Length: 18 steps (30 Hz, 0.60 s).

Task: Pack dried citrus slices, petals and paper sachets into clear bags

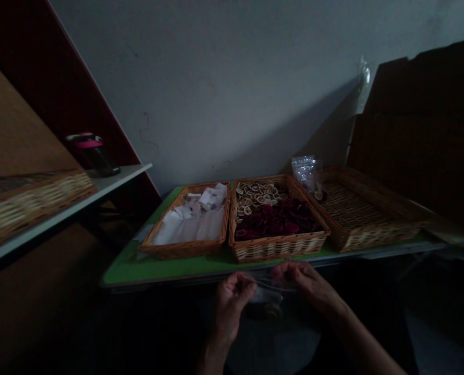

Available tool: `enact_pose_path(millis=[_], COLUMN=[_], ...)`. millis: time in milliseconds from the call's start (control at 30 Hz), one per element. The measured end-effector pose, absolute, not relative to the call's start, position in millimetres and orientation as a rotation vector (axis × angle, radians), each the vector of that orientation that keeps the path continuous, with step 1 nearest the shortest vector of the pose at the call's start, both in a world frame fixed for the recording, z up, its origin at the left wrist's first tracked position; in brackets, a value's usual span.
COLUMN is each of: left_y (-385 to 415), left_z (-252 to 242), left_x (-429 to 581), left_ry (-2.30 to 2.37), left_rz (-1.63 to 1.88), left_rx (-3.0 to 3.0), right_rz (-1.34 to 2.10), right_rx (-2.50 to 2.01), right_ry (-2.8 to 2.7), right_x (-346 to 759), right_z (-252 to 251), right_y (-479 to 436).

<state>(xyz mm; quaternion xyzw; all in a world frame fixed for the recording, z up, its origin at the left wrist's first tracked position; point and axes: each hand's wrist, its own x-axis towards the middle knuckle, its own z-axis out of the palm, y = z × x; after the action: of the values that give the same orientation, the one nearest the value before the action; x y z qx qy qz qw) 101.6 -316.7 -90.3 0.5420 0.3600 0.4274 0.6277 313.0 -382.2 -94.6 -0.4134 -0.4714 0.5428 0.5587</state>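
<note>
My left hand (232, 302) pinches one side of a clear plastic bag (269, 297) just in front of the table edge. On the bag's other side, the fingers of my right hand (304, 281) are closed on its upper edge. Something small and pale brown shows dimly in the bag's lower part; it is too dark to name. Straight ahead of my hands stands a wicker basket (281, 250) holding pale dried fruit slices (257, 195) at the back and dark red dried slices (281, 219) in front.
A wicker basket (185, 251) with white packets (210, 198) stands left on the green table (138, 265). Another wicker basket (380, 234) is at right, with filled clear bags (308, 172) at its back corner. A bottle (99, 156) stands on the side shelf (128, 176).
</note>
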Motion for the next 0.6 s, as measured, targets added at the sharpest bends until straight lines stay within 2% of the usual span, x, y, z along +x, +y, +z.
enact_pose_path(millis=[133, 433, 600], left_y=[-317.1, -326.8, -331.1], left_z=[-87.8, -86.4, -85.1], left_x=[104.7, 109.4, 114.1], left_ry=[0.791, 0.822, 0.894], left_rz=[1.006, 0.999, 0.93], left_rx=[1.203, 1.117, 1.138], right_rz=[1.273, 0.762, 0.752], right_rx=[-0.893, -1.229, -1.201], right_ry=[-1.183, -1.217, -1.196], right_x=[314.8, 309.9, 306.9], right_z=[-87.5, -85.6, -89.5], right_y=[-393.4, -392.3, -390.1])
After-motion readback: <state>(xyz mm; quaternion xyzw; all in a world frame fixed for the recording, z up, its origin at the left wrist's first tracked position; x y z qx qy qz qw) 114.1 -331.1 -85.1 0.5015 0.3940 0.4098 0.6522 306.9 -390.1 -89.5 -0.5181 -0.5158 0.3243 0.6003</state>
